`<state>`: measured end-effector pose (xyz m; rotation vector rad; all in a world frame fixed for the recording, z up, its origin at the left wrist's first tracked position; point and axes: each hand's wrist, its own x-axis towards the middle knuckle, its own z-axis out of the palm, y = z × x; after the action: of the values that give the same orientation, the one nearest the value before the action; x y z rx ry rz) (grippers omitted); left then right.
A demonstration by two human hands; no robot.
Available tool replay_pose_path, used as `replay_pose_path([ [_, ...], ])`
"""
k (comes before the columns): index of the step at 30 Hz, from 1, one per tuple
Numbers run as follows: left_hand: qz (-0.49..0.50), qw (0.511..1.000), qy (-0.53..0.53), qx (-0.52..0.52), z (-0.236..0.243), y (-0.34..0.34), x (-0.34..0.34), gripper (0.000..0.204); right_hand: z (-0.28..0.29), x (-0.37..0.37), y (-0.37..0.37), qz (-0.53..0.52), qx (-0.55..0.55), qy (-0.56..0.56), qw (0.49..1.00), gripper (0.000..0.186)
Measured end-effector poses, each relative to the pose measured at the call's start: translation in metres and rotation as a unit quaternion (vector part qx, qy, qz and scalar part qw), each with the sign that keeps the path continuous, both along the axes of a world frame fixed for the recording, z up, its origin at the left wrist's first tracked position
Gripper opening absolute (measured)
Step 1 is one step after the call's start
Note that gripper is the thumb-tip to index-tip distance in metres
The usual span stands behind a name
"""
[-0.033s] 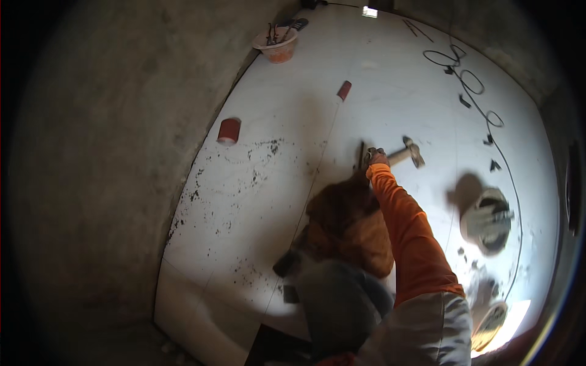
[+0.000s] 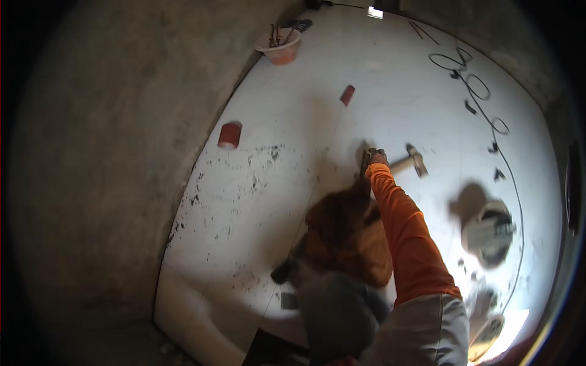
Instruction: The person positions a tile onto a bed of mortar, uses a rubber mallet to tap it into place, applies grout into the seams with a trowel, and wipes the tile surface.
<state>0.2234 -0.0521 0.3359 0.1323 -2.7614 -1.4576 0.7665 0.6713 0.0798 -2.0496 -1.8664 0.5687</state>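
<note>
My right hand, at the end of an orange sleeve, is closed round the wooden handle of a hammer. The hammer's head points to the right, just above the pale floor. Close against the left side of this hand is a narrow dark piece, too blurred to name. Below the hand lies a shaded brown-orange bulk of cloth. My left hand cannot be made out and may be hidden by that cloth or my right arm.
Two red-brown cylinders lie ahead on the pale floor. A pink tub of tools stands far left by the grey wall. Dark crumbs scatter at left. A black cable loops down the right, past a round bucket.
The whole view has shifted slightly, with floor objects a little lower and further right. The hammer head sits slightly lower, still in my right hand.
</note>
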Motion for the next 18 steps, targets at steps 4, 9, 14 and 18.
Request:
replay_pose_path([
  [4, 0.024, 0.999, 0.019, 0.012, 0.048, 0.09, 0.002, 0.036, -0.038, -0.036, 0.123, 0.024, -0.053, -0.083, 0.995, 0.071],
  [9, -0.111, 0.992, 0.01, 0.058, 0.059, 0.335, -0.024, 0.035, -0.062, -0.077, 0.198, -0.109, 0.124, -0.226, 0.96, 0.062],
  [14, -0.551, 0.752, 0.329, -0.152, -0.024, 0.793, 0.009, 0.039, -0.035, -0.105, 0.243, -0.128, -0.032, -0.284, 0.95, 0.072],
  [18, -0.601, 0.687, 0.391, -0.116, -0.115, 1.048, 0.08, 0.05, -0.053, -0.097, 0.251, -0.127, -0.016, -0.29, 0.948, 0.076],
])
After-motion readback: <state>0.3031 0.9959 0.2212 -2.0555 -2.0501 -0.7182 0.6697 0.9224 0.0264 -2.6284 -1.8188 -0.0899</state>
